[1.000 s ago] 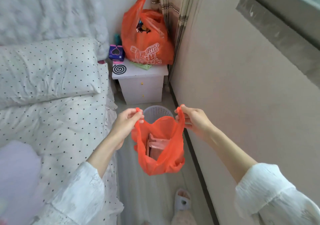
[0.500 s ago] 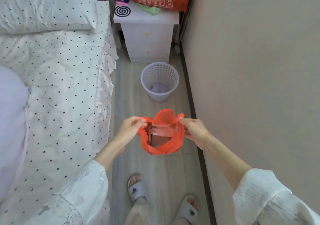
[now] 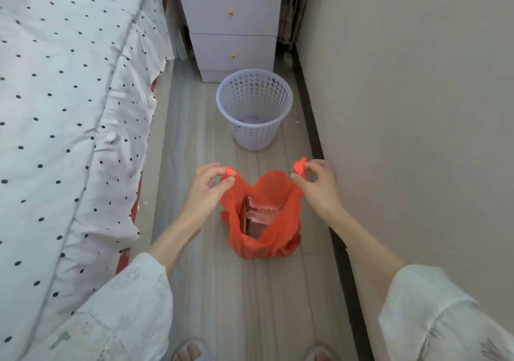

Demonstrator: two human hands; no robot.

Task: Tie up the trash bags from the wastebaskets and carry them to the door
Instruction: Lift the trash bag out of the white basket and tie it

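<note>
Two bare hands hold up a thin orange plastic trash bag (image 3: 264, 221) over a pale grey wood-look floor (image 3: 250, 305), seen from above. The left hand (image 3: 207, 191) pinches the bag's left handle between thumb and curled fingers; the right hand (image 3: 317, 187) pinches the right handle the same way. The handles are pulled apart, so the bag's mouth gapes open and not tied. Inside it, a brown flat piece and some pale pink crumpled material can be seen. The bag's bottom appears to rest on the floor, though that contact is hard to confirm.

Just beyond the bag stands a round pale lilac plastic wastebasket with a perforated wall (image 3: 254, 107), upright, with no liner; something pale lies at its bottom. Behind the wastebasket is a white two-drawer bedside cabinet with small yellow knobs (image 3: 232, 27). To the left runs a bed covered in white fabric with black dots (image 3: 69, 96). To the right is a plain beige wall with a dark skirting board (image 3: 403, 110). Loose white sleeves cover both forearms near the bottom edge.
</note>
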